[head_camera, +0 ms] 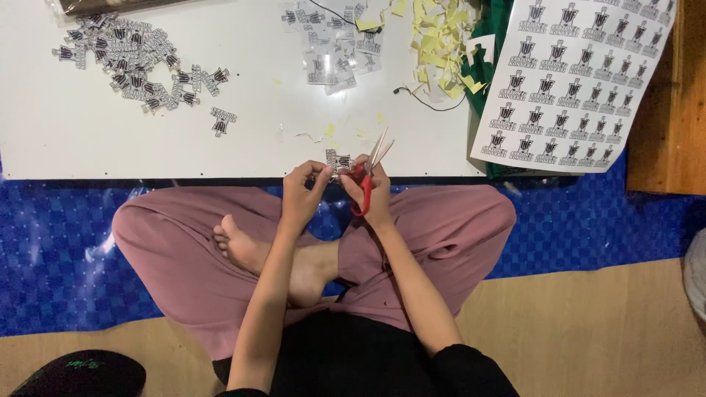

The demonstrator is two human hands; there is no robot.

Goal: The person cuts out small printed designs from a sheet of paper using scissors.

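Hands hold red scissors (365, 179) and a black-white sticker (337, 160) near the sticker sheet (570, 81).

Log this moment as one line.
left hand: holds sticker | right hand: holds red scissors, blades open | sticker sheet: on board
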